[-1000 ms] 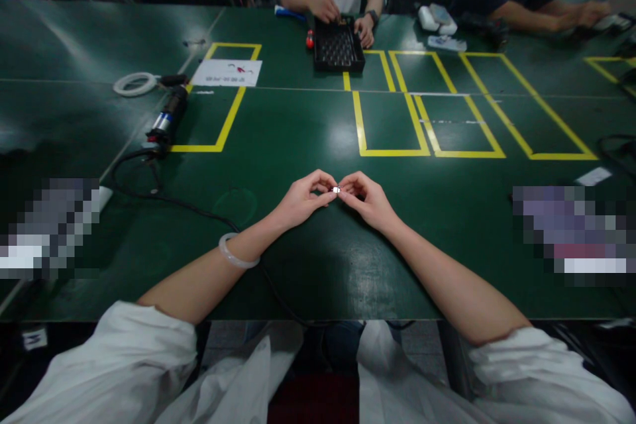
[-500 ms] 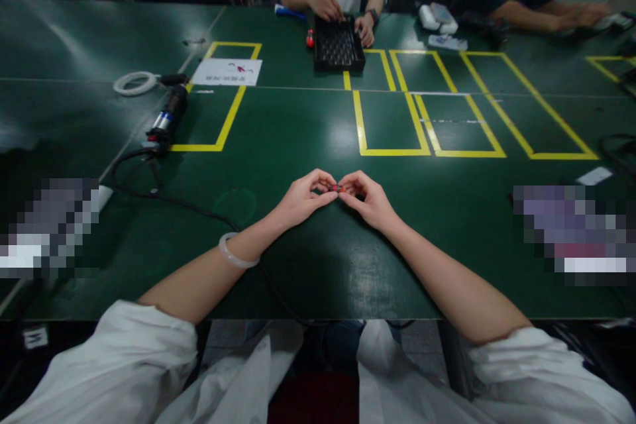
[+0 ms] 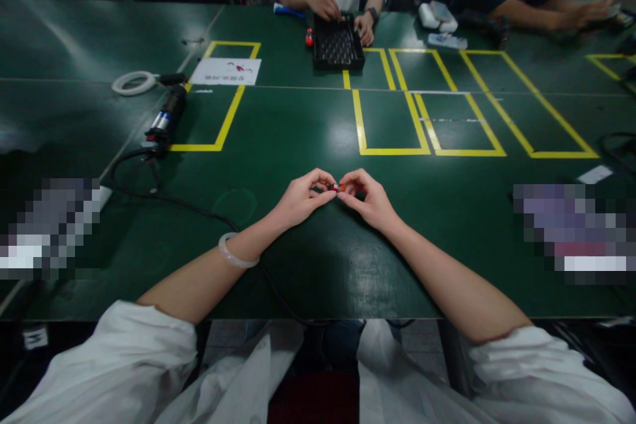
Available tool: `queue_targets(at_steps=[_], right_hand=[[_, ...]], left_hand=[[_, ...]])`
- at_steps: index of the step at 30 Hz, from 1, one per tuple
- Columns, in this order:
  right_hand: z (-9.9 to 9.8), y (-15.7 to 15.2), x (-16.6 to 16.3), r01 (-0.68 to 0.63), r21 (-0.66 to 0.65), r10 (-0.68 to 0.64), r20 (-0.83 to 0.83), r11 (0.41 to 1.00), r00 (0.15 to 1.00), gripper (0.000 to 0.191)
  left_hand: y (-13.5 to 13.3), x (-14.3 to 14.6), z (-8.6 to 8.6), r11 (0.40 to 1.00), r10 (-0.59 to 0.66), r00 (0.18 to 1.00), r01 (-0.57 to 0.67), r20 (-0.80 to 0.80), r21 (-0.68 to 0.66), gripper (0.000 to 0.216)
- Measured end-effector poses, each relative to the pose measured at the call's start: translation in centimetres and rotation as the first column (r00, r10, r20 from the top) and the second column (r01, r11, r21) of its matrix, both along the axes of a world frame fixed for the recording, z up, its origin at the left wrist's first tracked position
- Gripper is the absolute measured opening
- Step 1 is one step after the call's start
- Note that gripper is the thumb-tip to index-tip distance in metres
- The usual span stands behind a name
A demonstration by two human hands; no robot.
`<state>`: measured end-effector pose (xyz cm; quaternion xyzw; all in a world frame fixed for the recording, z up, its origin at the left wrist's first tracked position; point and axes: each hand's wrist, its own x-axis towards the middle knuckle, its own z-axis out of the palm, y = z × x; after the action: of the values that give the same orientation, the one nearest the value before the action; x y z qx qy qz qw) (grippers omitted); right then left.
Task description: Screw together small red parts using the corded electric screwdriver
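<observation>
Between the fingertips of both hands sits a small red and black part [image 3: 336, 188] with an orange bit at its right end; it is too small to name its kind. My left hand [image 3: 305, 195], with a pale bangle [image 3: 233, 252] at the wrist, pinches its left end between thumb and fingers. From the other side my right hand [image 3: 368, 199] pinches the orange end. Both hands are low over the green table [image 3: 342, 265], and the fingers partly hide the part.
At left lies a black and silver electric screwdriver [image 3: 163, 120] with a cable [image 3: 199, 209] running under my left forearm. Yellow tape rectangles [image 3: 395, 152] mark the table. A white sheet [image 3: 226, 71] lies beyond. Opposite, a person's hands work at a black tray [image 3: 338, 56]. Another person sits at far right.
My hands stay almost in place; the small part looks slightly turned between the fingertips. The far-right person's hands have shifted a little.
</observation>
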<state>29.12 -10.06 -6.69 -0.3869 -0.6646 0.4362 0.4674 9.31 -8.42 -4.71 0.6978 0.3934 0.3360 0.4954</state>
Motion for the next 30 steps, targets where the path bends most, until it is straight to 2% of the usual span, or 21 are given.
queue_targets(at_steps=[7,18,24,30], right_hand=[[-0.17,-0.1,-0.03,-0.019,-0.047,0.018,-0.034,0.999,0.999,0.026],[-0.31,0.02,0.05,0.003,0.033,-0.003,-0.006,0.999,1.0,0.027],[-0.27,0.05,0.1,-0.007,-0.095,0.003,-0.046,0.995,0.999,0.03],[-0.09,0.0,0.09,-0.029,-0.114,0.021,-0.073,0.993,0.997,0.03]], left_hand=[[-0.11,0.09,0.1,1.0,-0.014,0.999,0.013,0.041,0.008,0.026],[-0.01,0.06,-0.05,1.0,-0.012,1.0,0.011,0.017,0.008,0.029],[-0.07,0.1,0.01,1.0,-0.021,0.999,0.02,0.043,0.023,0.026],[-0.12,0.06,0.05,0.999,-0.025,1.0,0.024,0.018,0.039,0.026]])
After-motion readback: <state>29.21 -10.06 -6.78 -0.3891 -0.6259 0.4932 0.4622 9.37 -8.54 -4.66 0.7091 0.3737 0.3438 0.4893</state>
